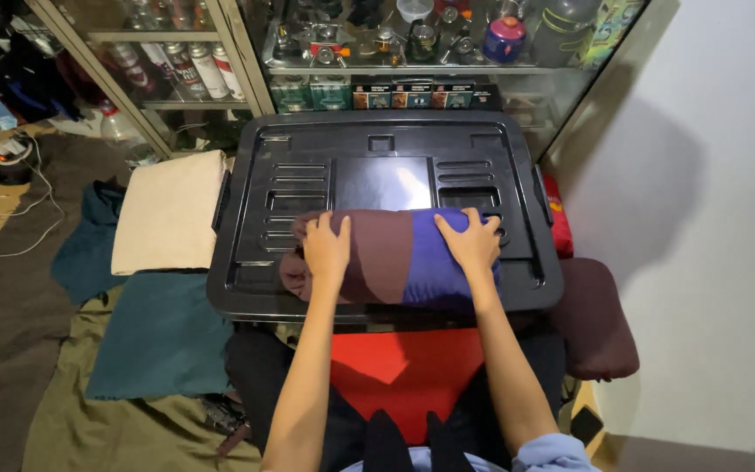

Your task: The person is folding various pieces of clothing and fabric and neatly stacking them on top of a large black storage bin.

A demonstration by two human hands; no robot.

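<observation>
Roll [391,258]: maroon-and-blue fabric bundle, lying across the black lid's [377,149] near edge.
Left hand [326,247]: spread flat on maroon end, pinning it (presumably against unrolling).
Right hand [469,242]: likewise, on blue end.

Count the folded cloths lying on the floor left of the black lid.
3: a cream one beside the black lid, a teal one below it, and a darker teal one partly tucked beneath the cream. More may lie hidden underneath.
</observation>
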